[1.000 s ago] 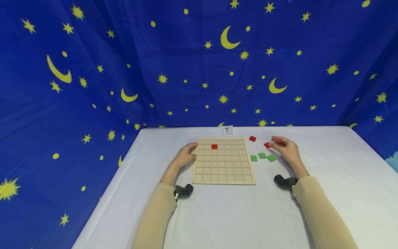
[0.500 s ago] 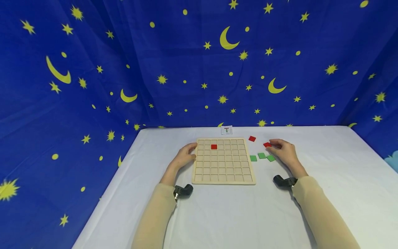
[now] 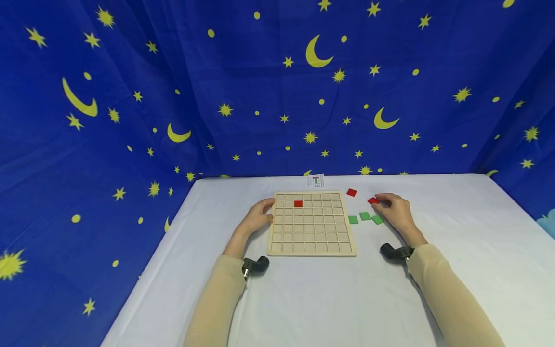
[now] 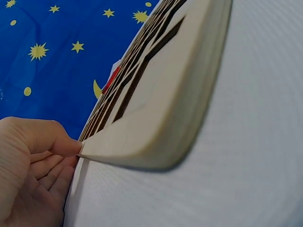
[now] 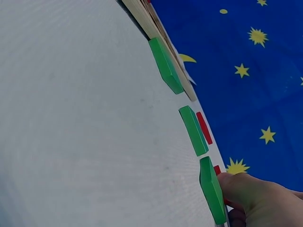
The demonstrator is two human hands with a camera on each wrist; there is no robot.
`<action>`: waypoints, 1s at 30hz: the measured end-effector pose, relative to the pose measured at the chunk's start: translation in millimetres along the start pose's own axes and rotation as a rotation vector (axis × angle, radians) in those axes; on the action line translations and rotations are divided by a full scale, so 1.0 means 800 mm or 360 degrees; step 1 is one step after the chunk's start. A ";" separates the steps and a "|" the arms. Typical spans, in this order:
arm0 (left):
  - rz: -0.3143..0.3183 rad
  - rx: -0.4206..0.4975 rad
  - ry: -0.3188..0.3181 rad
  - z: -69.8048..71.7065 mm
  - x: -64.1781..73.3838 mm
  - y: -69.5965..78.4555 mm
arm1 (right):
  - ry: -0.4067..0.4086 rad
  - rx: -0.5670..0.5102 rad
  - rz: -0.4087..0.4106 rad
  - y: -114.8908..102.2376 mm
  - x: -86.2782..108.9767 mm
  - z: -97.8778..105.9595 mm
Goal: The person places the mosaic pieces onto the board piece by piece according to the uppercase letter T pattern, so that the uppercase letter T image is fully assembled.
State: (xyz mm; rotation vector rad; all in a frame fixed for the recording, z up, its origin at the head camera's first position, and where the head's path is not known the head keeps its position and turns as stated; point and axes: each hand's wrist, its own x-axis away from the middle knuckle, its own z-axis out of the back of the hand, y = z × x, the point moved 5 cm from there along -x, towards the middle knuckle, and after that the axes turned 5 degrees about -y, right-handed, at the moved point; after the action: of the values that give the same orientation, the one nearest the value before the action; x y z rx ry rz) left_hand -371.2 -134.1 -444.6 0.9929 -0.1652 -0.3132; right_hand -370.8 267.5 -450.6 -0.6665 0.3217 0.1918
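Observation:
My left hand (image 3: pixel 257 218) rests against the left edge of a light wooden grid board (image 3: pixel 312 251). In the left wrist view the thumb touches the board's side, with the other fingers loosely bent behind it. One red square tile (image 3: pixel 298 204) sits in a cell of the upper rows. To the right of the board, my right hand (image 3: pixel 398 212) pinches another red tile (image 3: pixel 373 201) at the table surface. The right wrist view shows the thumb at that tile, mostly hidden behind a green tile (image 5: pixel 212 191).
A third red tile (image 3: pixel 351 192) lies near the board's top right corner. Several green tiles (image 3: pixel 365 216) lie right of the board, the leftmost beside its edge. A small printed card (image 3: pixel 316 180) lies behind the board. A blue star-patterned curtain (image 3: pixel 243 86) surrounds the white table (image 3: pixel 321 303).
My right hand has moved slightly left, and its thumb and fingers have closed on the red tile. The left hand and the board stay as they were.

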 end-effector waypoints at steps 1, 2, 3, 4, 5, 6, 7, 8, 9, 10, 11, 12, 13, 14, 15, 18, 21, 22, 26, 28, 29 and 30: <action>-0.0002 0.0003 -0.0001 0.000 0.000 0.000 | 0.0001 -0.0002 0.0006 0.000 0.000 0.000; -0.0003 0.0005 -0.0003 0.000 0.000 0.000 | -0.0002 -0.0007 0.0005 0.001 0.000 0.001; -0.0004 0.0008 -0.0004 0.000 0.000 0.000 | -0.0006 -0.0014 -0.0004 0.002 0.001 0.001; -0.0005 0.0010 -0.0005 0.000 0.000 0.000 | -0.0013 -0.0023 -0.0020 0.003 0.001 0.001; -0.0010 0.0010 -0.0005 0.000 0.000 0.000 | -0.0020 -0.0038 -0.0045 0.004 0.001 0.001; -0.0010 0.0011 -0.0006 0.000 0.000 0.000 | -0.0022 -0.0047 -0.0068 0.005 0.001 0.002; -0.0009 0.0013 -0.0006 0.000 0.000 0.000 | -0.0022 -0.0064 -0.0090 0.006 0.001 0.002; -0.0010 0.0011 -0.0006 0.000 0.000 0.000 | -0.0017 -0.0085 -0.0109 0.006 0.001 0.003; -0.0009 0.0012 -0.0007 0.000 0.000 -0.001 | -0.0006 -0.0113 -0.0122 0.006 0.001 0.004; -0.0010 0.0013 -0.0008 0.000 0.000 -0.001 | 0.0006 -0.0138 -0.0135 0.006 0.000 0.006; -0.0012 0.0015 -0.0009 0.000 0.000 -0.001 | 0.0026 -0.0165 -0.0135 0.005 -0.001 0.008; -0.0009 0.0017 -0.0009 0.000 0.000 -0.001 | 0.0044 -0.0193 -0.0128 0.003 -0.002 0.010; -0.0010 0.0019 -0.0008 0.000 0.000 -0.002 | 0.0059 -0.0223 -0.0117 0.001 -0.004 0.013; -0.0010 0.0020 -0.0006 0.000 0.000 -0.002 | 0.0072 -0.0247 -0.0104 -0.001 -0.006 0.015; -0.0009 0.0023 -0.0005 0.000 0.000 -0.002 | 0.0081 -0.0265 -0.0097 -0.004 -0.008 0.018; -0.0006 0.0019 0.0003 0.000 0.000 -0.002 | 0.0084 -0.0297 -0.0088 -0.011 -0.016 0.025; -0.0008 0.0015 0.0007 0.000 0.001 -0.001 | 0.0056 -0.0323 -0.0080 -0.020 -0.022 0.029; -0.0009 0.0013 0.0008 0.000 0.001 -0.001 | 0.0043 -0.0334 -0.0072 -0.024 -0.023 0.029; -0.0005 0.0025 0.0006 0.000 0.002 -0.001 | -0.0020 -0.0385 -0.0024 -0.039 -0.028 0.025; -0.0003 0.0029 0.0007 0.000 0.001 -0.001 | -0.0053 -0.0405 -0.0013 -0.045 -0.030 0.020; -0.0007 0.0032 0.0010 0.000 0.001 -0.001 | -0.0068 -0.0419 -0.0010 -0.049 -0.031 0.017; -0.0013 0.0031 0.0011 0.000 0.001 0.000 | -0.0082 -0.0426 -0.0002 -0.052 -0.032 0.015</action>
State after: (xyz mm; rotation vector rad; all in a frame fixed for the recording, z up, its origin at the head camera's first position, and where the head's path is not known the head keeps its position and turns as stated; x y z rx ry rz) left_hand -370.2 -134.3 -444.7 1.0143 -0.1585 -0.3162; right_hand -380.6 240.7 -408.9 -0.9244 0.2482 0.2528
